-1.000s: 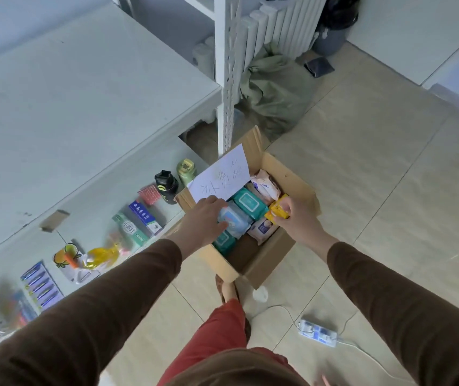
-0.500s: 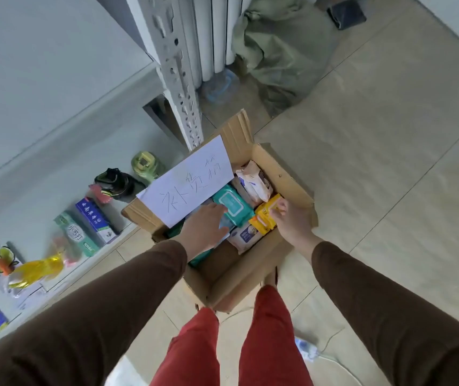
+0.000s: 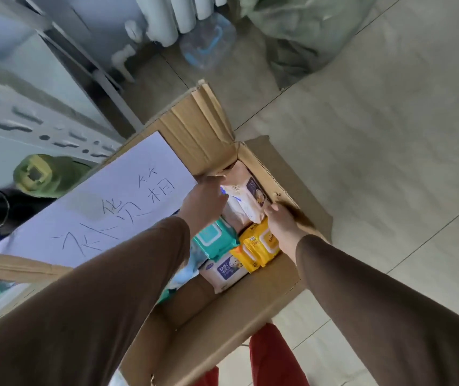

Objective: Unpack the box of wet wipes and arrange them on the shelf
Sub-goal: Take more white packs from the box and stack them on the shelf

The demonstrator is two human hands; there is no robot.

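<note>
Two hands' fingers around one white wipes pack [image 3: 246, 200] in box [image 3: 275, 298]; two yellow packs [image 3: 259, 246], one teal pack [image 3: 214, 239].

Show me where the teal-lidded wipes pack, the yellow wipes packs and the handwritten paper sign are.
teal-lidded wipes pack [image 3: 213, 237], head view, on its flip lid.
yellow wipes packs [image 3: 259, 245], head view, on the front pack's face.
handwritten paper sign [image 3: 105, 207], head view, on the sheet's middle.

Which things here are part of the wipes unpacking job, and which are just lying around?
Part of the job:
cardboard box
white wipes pack, held between left hand and right hand
teal wipes pack
yellow wipes packs

Just lying about:
green bottle
clear plastic jug
green cloth
</note>
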